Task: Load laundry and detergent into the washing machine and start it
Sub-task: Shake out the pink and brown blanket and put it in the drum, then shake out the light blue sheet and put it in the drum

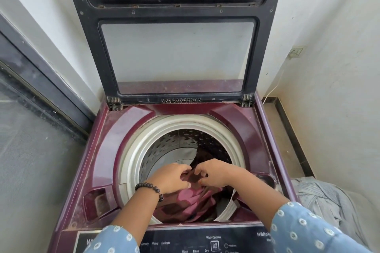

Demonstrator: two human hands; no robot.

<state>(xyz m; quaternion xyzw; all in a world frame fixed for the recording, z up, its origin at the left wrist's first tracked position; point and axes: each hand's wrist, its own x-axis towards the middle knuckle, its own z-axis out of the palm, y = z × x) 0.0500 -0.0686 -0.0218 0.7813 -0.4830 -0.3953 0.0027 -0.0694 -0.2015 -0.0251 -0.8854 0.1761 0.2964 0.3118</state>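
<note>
Far left: a dark-framed door or panel (30, 80), well apart from the work. Next, the maroon top-loading washing machine (107, 150), lid (176, 51) swung fully upright against the wall, presumably to leave the drum mouth (131, 150) free for loading. Left hand (171, 177), beaded bracelet (150, 188) at the wrist, curled onto the pink-and-brown patterned garment (189, 201); right hand (213, 173) likewise pinching the same cloth just beside it. Both held low over the opening, likely to feed or spread the fabric down rather than leave it bunched on the rim. Garment already mostly inside the drum, toward its near side. No detergent in view.

Along the near control panel (205, 240), left to right: "Speedy", "Heavy", "Delicate", "Wash", "Rinse", "Dry", "Wash Options", then a partial "WhiteW…"; smaller print unreadable. Far right: a pale grey heap of cloth (320, 197) beside the machine, probably awaiting its turn.
</note>
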